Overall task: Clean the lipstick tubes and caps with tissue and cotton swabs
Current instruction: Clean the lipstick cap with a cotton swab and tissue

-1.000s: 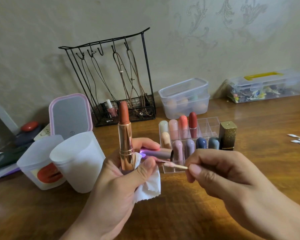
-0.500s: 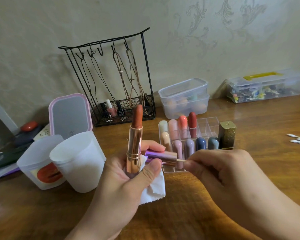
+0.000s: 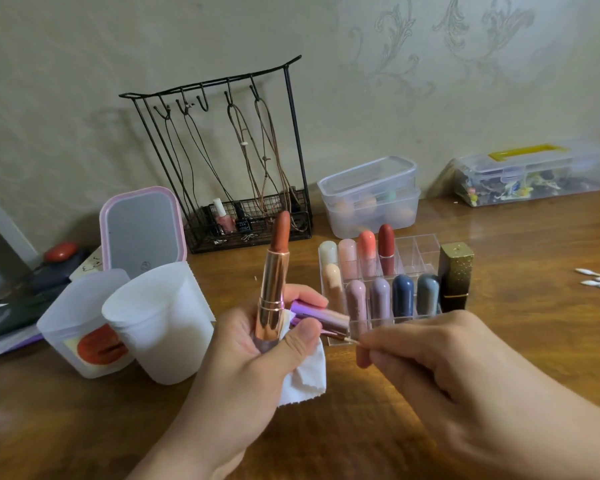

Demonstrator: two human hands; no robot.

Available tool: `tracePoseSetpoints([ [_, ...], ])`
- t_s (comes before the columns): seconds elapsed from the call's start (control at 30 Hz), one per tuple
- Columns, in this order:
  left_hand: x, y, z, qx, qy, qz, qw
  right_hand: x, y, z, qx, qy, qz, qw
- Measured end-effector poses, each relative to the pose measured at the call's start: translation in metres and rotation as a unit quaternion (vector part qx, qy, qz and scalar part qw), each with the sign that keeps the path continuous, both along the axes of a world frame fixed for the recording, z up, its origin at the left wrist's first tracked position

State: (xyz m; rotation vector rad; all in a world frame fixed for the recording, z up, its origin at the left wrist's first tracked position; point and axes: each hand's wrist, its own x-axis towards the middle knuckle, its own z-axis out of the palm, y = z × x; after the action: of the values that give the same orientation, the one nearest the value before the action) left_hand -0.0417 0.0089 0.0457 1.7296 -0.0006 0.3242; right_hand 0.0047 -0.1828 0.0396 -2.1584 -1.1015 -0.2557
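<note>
At the far left two white plastic cups (image 3: 129, 327) stand side by side on the wooden table (image 3: 499, 341), with a pink-rimmed mirror (image 3: 142, 230) behind them. My left hand (image 3: 250, 358) grips an open rose-gold lipstick (image 3: 274, 282) nearly upright, its brown-red stick wound out, with a scrap of tissue (image 3: 305, 375) tucked under my thumb. The same hand holds the shiny purple cap (image 3: 323, 318) lying sideways, its mouth turned right. My right hand (image 3: 440, 362) pinches a cotton swab (image 3: 350, 340) tightly, its tip at the cap's mouth. Behind, a clear organizer (image 3: 420, 251) holds more lipsticks, a gold-topped tube (image 3: 456, 275) beside it. Spare swabs (image 3: 598, 280) lie at the far right.
</note>
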Motion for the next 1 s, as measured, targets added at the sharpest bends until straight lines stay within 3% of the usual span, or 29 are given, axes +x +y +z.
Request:
tracePoseSetpoints([
  [0.1,-0.001,-0.0009,0.0008,0.014,-0.004,-0.016,1.0,0.0021,-0.0027,0.0019,0.065,0.008,-0.018,0.998],
  [0.23,0.0003,0.001,-0.0014,0.021,-0.005,-0.019,1.0,-0.0007,0.0005,-0.0004,-0.011,0.004,0.001,1.0],
  [0.4,-0.0004,0.0019,-0.0032,0.03,0.003,-0.028,0.999,0.002,-0.0022,0.0014,0.069,0.041,-0.036,0.996],
  [0.57,0.0,0.0029,-0.0038,0.045,0.012,-0.022,0.999,-0.005,0.0025,0.0031,0.019,0.028,-0.011,0.999],
  [0.7,-0.0011,0.0006,-0.003,0.06,0.013,-0.03,0.998,-0.0042,-0.0004,0.0032,0.069,0.04,-0.04,0.996],
  [0.83,-0.0015,-0.0001,-0.0029,0.062,0.009,-0.021,0.998,-0.0047,0.0013,0.0014,0.036,0.031,-0.02,0.999],
  [1.0,-0.0009,0.0001,-0.0044,0.063,0.007,-0.02,0.998,-0.0038,-0.0005,0.0018,0.07,0.04,-0.023,0.996],
])
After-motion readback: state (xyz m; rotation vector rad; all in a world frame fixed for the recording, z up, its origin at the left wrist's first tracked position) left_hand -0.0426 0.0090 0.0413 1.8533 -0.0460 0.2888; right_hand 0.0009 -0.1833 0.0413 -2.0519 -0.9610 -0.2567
